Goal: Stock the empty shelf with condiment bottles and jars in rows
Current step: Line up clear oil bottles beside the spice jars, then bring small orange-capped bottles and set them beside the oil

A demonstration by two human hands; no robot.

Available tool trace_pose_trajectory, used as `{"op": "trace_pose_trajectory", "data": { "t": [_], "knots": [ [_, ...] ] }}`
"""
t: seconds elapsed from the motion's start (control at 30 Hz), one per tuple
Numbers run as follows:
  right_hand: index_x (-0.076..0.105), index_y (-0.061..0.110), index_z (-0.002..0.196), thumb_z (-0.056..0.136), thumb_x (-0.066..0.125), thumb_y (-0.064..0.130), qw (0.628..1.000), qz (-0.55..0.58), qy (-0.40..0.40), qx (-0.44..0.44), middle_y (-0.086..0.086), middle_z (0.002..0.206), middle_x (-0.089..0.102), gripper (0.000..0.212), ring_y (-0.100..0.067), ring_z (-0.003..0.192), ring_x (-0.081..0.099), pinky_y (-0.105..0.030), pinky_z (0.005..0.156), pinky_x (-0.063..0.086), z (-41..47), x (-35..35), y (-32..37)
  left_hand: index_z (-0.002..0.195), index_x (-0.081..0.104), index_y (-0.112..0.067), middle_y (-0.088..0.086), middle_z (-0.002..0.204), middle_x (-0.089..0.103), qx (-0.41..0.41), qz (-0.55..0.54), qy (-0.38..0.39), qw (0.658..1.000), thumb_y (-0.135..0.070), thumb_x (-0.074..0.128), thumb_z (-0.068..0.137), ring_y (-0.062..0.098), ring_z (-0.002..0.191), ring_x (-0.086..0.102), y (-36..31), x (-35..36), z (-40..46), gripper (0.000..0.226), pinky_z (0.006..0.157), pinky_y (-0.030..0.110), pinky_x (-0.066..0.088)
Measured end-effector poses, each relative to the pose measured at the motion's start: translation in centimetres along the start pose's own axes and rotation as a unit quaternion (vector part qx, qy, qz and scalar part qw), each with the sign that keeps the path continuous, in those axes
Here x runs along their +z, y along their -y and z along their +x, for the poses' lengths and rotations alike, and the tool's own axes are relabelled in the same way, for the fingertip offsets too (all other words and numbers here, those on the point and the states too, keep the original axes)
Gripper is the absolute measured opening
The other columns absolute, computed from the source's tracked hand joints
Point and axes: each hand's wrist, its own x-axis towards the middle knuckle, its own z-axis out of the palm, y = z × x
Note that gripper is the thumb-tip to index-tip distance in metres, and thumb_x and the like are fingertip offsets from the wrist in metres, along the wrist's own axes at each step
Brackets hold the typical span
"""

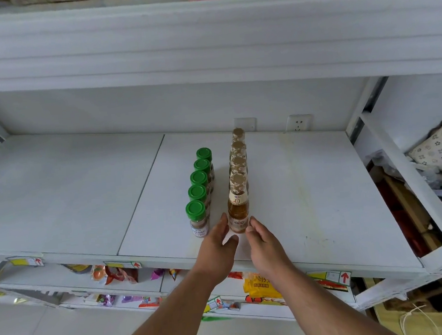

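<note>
On the white shelf (pixel 310 185), two rows run from front to back: five green-capped jars (pixel 199 181) on the left, and just beside them four gold-capped bottles (pixel 238 176) of amber liquid. The front bottle (pixel 238 211) stands upright near the shelf's front edge. The left hand (pixel 218 244) and right hand (pixel 262 240) flank its base, fingers straight and relaxed, fingertips at or very near the glass; neither hand grips it. A wall socket (pixel 298 122) sits behind the rows, and packaged snacks (pixel 258 285) lie on the shelf below
</note>
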Motion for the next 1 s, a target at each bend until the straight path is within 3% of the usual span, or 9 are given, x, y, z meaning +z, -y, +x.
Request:
{"op": "trace_pose_trajectory", "data": {
  "t": [0.1,0.2,0.3,0.47,0.57,0.63,0.77,0.87,1.0],
  "knots": [
    [0.034,0.028,0.158,0.111,0.033,0.037,1.0,-0.012,-0.005,-0.012,0.005,0.161,0.039,0.048,-0.017,0.145,0.04,-0.02,0.106,0.033,-1.3,0.0,-0.7,0.157,0.031,-0.024,-0.015,0.15,0.045,-0.029,-0.024,-0.025,0.999,-0.015,0.059,0.1,0.002,0.138,0.043,0.5,0.0,-1.6,0.065,0.108,0.02,0.036],
    [0.045,0.025,0.152,0.109,0.04,0.036,0.998,-0.044,-0.017,-0.043,0.006,0.151,0.051,0.044,-0.012,0.125,0.053,-0.008,0.086,0.041,-3.2,0.5,-1.2,0.155,0.036,-0.025,-0.012,0.151,0.048,-0.04,-0.03,-0.056,0.997,-0.019,0.061,0.099,0.002,0.136,0.047,1.1,-0.4,-3.9,0.062,0.111,0.028,0.041],
    [0.049,0.023,0.149,0.107,0.047,0.037,0.994,-0.058,-0.014,-0.095,0.004,0.147,0.058,0.044,-0.011,0.128,0.056,-0.021,0.101,0.045,-5.1,1.9,-1.1,0.154,0.039,-0.026,-0.012,0.148,0.05,-0.038,-0.011,-0.077,0.996,-0.022,0.06,0.099,0.002,0.135,0.047,1.7,-1.7,-6.6,0.059,0.109,0.026,0.043],
    [0.036,0.034,0.155,0.103,0.05,0.048,0.976,-0.124,0.118,-0.134,0.004,0.158,0.045,0.056,-0.013,0.142,0.045,-0.037,0.116,0.04,-7.7,5.7,1.0,0.154,0.039,-0.029,-0.012,0.141,0.054,-0.038,0.062,-0.162,0.984,-0.031,0.061,0.097,0.002,0.131,0.048,3.1,-6.4,-11.8,0.06,0.101,0.022,0.039],
    [0.027,0.034,0.16,0.102,0.049,0.052,0.943,-0.205,0.203,-0.166,0.005,0.166,0.031,0.065,-0.015,0.149,0.035,-0.034,0.119,0.031,-10.3,8.5,2.6,0.154,0.038,-0.031,-0.019,0.142,0.046,-0.058,0.078,-0.222,0.97,-0.034,0.06,0.098,0.0,0.134,0.042,4.4,-9.7,-16.5,0.06,0.105,0.023,0.036],
    [0.023,0.032,0.162,0.103,0.049,0.051,0.913,-0.262,0.244,-0.195,0.005,0.168,0.026,0.067,-0.017,0.152,0.031,-0.034,0.12,0.026,-12.3,10.5,3.6,0.154,0.036,-0.03,-0.012,0.15,0.045,-0.078,0.094,-0.255,0.959,-0.034,0.06,0.098,0.009,0.14,0.042,5.6,-11.7,-20.2,0.061,0.104,0.022,0.034],
    [0.021,0.029,0.162,0.103,0.049,0.049,0.849,-0.347,0.317,-0.242,0.001,0.167,0.029,0.068,-0.022,0.151,0.031,-0.035,0.119,0.028,-16.8,14.9,5.2,0.156,0.033,-0.026,-0.005,0.157,0.04,-0.123,0.126,-0.322,0.93,-0.031,0.058,0.1,0.015,0.142,0.039,7.8,-14.6,-28.2,0.062,0.099,0.014,0.026],
    [0.025,0.028,0.161,0.103,0.049,0.048,0.81,-0.37,0.356,-0.283,0.001,0.165,0.034,0.066,-0.02,0.145,0.04,-0.03,0.11,0.032,-20.7,18.1,5.6,0.156,0.032,-0.026,-0.003,0.159,0.038,-0.155,0.13,-0.365,0.909,-0.033,0.06,0.098,0.016,0.144,0.037,9.4,-15.6,-34.1,0.065,0.105,0.017,0.026],
    [0.021,0.031,0.161,0.1,0.047,0.058,0.77,-0.378,0.4,-0.321,0.004,0.167,0.028,0.072,-0.02,0.15,0.034,-0.039,0.122,0.029,-25.7,21.0,4.7,0.158,0.028,-0.025,-0.004,0.162,0.033,-0.197,0.116,-0.41,0.883,-0.04,0.059,0.098,0.014,0.147,0.033,11.2,-15.4,-40.8,0.069,0.116,0.026,0.025]
  ]
}}
